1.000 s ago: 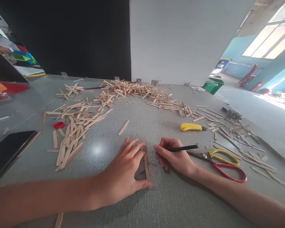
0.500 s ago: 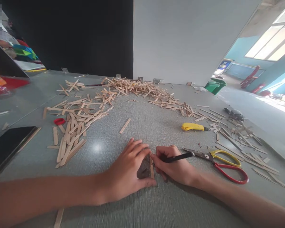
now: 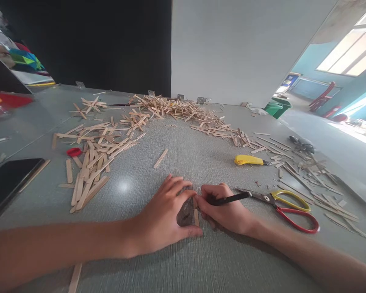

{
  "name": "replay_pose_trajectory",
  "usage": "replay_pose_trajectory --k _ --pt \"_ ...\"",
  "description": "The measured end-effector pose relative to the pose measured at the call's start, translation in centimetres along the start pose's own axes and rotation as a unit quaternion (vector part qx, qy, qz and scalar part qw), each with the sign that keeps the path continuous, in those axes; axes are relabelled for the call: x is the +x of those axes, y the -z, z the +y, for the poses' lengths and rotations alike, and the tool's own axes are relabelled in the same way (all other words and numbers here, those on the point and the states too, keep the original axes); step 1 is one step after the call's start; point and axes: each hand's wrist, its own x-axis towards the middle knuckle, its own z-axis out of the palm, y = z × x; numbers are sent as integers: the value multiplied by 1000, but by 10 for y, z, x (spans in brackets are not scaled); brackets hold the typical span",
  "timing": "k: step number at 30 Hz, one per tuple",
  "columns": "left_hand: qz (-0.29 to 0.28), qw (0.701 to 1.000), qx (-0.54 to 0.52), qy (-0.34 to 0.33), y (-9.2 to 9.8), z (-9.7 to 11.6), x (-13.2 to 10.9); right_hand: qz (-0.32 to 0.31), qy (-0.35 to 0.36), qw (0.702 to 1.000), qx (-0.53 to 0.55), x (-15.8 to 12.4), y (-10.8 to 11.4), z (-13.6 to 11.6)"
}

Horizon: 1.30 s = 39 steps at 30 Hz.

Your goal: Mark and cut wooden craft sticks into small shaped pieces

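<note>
My right hand (image 3: 221,207) is closed around a black pen (image 3: 234,198), its fingertips close to a short wooden craft stick (image 3: 196,217). That stick lies upright in the view between my hands. My left hand (image 3: 167,215) spans it, index finger at the far end and thumb at the near end, pressing it to the table (image 3: 146,272). A dark patch shows inside the curve of my left hand; I cannot make out what it is. The pen's tip is hidden by my right fingers.
Scissors (image 3: 276,199) with yellow and red handles lie right of my right hand, below a yellow utility knife (image 3: 249,160). Craft sticks (image 3: 88,171) are heaped left and along the back. A black phone (image 3: 15,179), a red ring (image 3: 74,152) and wood scraps (image 3: 317,179) surround the work area.
The view has shifted slightly. My hands keep nearly the same position around the craft stick, and the pen stays in my right hand.
</note>
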Motion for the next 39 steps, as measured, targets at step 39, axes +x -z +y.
replay_pose_trajectory --k 39 --pt "5 1000 -8 2 -3 -2 -3 1 15 1000 -1 3 1 0"
